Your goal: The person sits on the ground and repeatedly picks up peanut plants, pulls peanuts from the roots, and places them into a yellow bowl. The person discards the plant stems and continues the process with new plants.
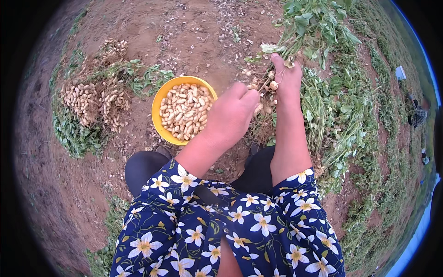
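Observation:
My right hand (290, 74) grips the stems of an uprooted peanut plant (306, 29), its leafy top pointing away from me and its roots and pods hanging towards my left hand. My left hand (233, 110) is closed at the pods and roots, its fingertips mostly hidden beneath it; whether it holds a pod cannot be told. Just left of that hand a round yellow bowl (156, 119) sits on the soil, filled with loose unshelled peanuts (185, 110). A few peanut pods (273, 85) show between the two hands.
Peanut plants with clustered pods (81, 100) lie on the soil at left. Pulled leafy plants (339, 110) are heaped at right beside my arm. My bent knee (143, 171) is near the bowl. A person (418, 114) is far off at the right edge, near a white object (400, 72).

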### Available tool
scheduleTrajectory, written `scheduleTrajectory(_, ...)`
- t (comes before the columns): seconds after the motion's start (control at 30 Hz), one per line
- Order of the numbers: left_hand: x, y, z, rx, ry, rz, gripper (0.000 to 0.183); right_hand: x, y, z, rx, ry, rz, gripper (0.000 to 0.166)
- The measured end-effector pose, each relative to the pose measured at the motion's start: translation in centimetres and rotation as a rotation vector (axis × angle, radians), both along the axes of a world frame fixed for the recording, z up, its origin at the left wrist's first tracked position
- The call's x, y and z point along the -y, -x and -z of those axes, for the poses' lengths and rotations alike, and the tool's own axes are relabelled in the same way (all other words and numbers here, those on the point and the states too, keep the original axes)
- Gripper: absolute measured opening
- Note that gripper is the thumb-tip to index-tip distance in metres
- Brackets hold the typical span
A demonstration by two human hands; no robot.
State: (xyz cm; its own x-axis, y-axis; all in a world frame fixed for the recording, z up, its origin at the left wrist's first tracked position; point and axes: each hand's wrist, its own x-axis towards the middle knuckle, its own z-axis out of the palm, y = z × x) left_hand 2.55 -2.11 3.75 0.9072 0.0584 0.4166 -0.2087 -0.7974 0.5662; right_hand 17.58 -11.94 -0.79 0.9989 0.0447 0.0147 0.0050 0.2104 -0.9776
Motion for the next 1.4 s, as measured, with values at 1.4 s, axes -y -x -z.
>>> scheduleTrajectory(1.4,0.8,-1.1,2.0,-0.633,1.825,0.174,0.029,0.0,0.2,-1.9,-0.287,-0.523,-0.055,0.023)
